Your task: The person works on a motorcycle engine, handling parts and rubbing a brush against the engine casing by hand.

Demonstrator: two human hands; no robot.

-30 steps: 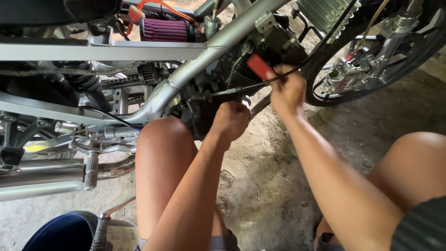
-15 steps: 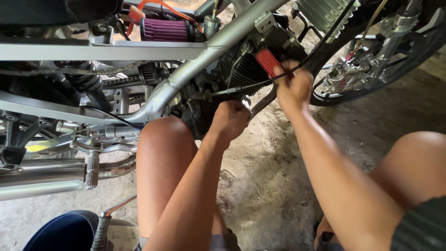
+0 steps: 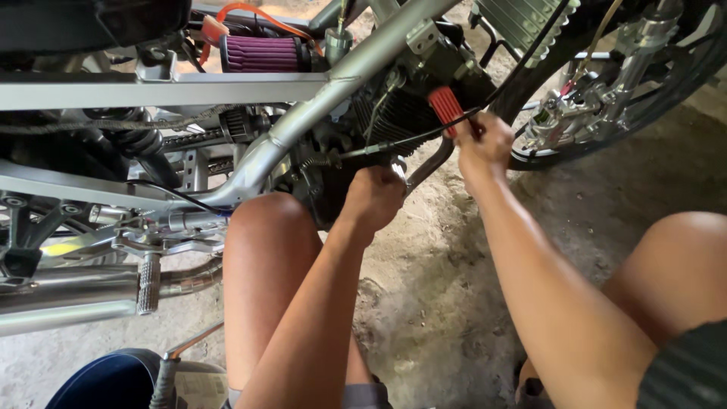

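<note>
While the left hand (image 3: 376, 198) is closed round a small shiny metal fitting (image 3: 399, 168) at the dark finned engine block (image 3: 394, 121), the right hand (image 3: 483, 144) pinches the thin black cable (image 3: 413, 138) beside a red ribbed grip (image 3: 445, 106), so the cable work looks unfinished, its end not yet seated. Room is tight: the silver tubular frame (image 3: 303, 113) crowds above, the spoked front wheel (image 3: 628, 83) lies right, and only the bare concrete floor (image 3: 454, 303) below is open.

Your left hand (image 3: 375, 198) sits below the engine (image 3: 394, 113), your right hand (image 3: 483, 144) just right of it on the cable (image 3: 394, 144); the front wheel (image 3: 628, 83) lies farther right, the exhaust pipe (image 3: 68, 291) far left.
</note>
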